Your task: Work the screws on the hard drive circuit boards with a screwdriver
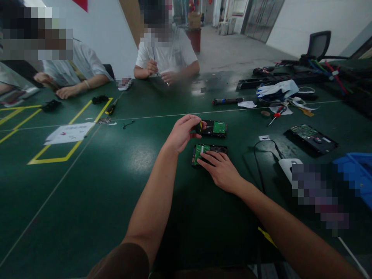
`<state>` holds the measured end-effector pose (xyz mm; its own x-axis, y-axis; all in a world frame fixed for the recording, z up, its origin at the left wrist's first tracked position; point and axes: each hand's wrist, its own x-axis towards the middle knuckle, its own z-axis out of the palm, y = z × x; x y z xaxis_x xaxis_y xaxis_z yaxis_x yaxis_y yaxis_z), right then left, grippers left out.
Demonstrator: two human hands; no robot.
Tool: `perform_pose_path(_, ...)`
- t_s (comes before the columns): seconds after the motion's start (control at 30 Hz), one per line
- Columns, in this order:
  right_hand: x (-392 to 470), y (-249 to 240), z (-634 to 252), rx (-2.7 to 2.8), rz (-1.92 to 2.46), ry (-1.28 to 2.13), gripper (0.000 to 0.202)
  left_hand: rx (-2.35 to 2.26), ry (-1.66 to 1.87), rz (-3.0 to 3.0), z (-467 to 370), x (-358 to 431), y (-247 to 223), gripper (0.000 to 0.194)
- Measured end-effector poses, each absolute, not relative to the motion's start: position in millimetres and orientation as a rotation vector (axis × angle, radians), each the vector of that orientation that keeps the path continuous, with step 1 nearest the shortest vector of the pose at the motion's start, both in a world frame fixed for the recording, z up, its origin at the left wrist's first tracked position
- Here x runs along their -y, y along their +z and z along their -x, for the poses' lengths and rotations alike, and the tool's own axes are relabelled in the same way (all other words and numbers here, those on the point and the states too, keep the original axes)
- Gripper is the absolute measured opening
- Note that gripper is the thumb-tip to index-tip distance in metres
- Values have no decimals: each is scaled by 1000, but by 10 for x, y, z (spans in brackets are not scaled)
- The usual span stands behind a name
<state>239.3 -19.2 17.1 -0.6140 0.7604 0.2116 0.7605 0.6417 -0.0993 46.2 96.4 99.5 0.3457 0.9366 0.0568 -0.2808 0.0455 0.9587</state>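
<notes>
My left hand (pixel 185 131) is closed around the black-and-yellow handle of a screwdriver (pixel 199 127); its shaft and tip do not show clearly. This handle is held over the left end of a hard drive (pixel 219 128), which has a green circuit board facing up. Nearer to me lies a second hard drive (pixel 200 148), also board side up. Across it rests my right hand (pixel 222 168), fingers spread and flat, covering part of the board. Whether the screwdriver touches either drive, I cannot tell.
A third hard drive (pixel 312 139), a red-handled screwdriver (pixel 279 114), gloves (pixel 277 90) and a blue bin (pixel 360 166) are on the right. A cable (pixel 255 155) curves beside my right arm. Left is a paper sheet (pixel 69 133). Two people sit across the green table (pixel 116 201).
</notes>
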Motion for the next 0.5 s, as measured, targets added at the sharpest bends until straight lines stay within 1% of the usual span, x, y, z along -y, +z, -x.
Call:
perform_pose_path(0.1,191,156,-2395,2614,1250,-10,59,-776,1098,-1170,-467,-976,1002,15)
perform_pose_path(0.3,185,170,-2400,2627,1242,3,61,-848,1106,-1207,-462,-992,1000,22)
perform_pose_path(0.5,187,179,-2393,2620,1247,0,61,-808,1141,-1143,-477,-975,1006,14)
